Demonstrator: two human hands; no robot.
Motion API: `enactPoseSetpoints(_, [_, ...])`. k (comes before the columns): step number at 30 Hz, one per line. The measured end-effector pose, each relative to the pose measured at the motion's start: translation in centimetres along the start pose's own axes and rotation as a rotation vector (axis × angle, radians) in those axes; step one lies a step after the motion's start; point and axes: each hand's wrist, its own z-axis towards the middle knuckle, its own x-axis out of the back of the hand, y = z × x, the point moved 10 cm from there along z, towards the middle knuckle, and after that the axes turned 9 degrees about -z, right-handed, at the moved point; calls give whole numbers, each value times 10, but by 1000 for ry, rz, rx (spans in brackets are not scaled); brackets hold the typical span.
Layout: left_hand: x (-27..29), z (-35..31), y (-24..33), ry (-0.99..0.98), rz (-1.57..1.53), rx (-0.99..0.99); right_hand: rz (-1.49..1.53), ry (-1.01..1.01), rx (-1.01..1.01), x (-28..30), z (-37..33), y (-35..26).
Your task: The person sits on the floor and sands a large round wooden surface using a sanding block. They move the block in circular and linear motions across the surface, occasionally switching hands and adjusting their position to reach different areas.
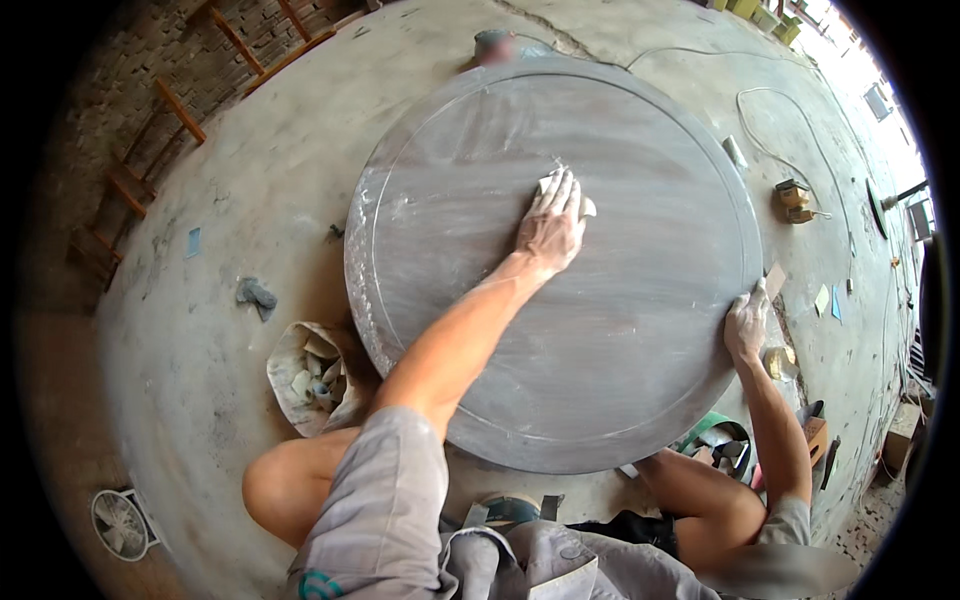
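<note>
A large round grey tabletop (pixel 600 330) lies before me, dusted with white powder, with a thin ring line near its rim. My left hand (pixel 550 222) presses a folded piece of sandpaper (pixel 589 208) flat onto its surface, a little above the middle; pale corners of the sheet stick out beside the fingers. White dust coats these fingers. At the right rim my right hand (pixel 745 322), also dusty, is closed around a tan piece of sandpaper (pixel 775 279) that juts past the fingertips. This hand rests against the tabletop's edge.
A white sack (pixel 285 375) of scraps stands left of the tabletop, near a grey rag (pixel 257 297). A green container (pixel 715 432) with tools sits by my right knee. A yellowish power tool (pixel 795 200) and a cable (pixel 770 92) lie right. A fan (pixel 120 525) stands lower left.
</note>
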Motion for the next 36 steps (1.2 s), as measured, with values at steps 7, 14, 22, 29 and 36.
enactPoseSetpoints(7, [71, -58, -96, -2, -2, 114, -2, 28, -35, 27, -4, 2])
enactPoseSetpoints(14, [-34, 29, 9, -152, -59, -40, 51, -37, -30, 14, -5, -29])
enactPoseSetpoints(22, [11, 9, -37, 49, -146, 74, 22, 77, 9, 22, -3, -2])
enactPoseSetpoints(29, [-16, 28, 12, -223, -156, -141, 17, 26, -42, 30, -4, 3])
enactPoseSetpoints(36, [-17, 19, -19, -90, -198, 74, 22, -22, -66, 20, -4, -12])
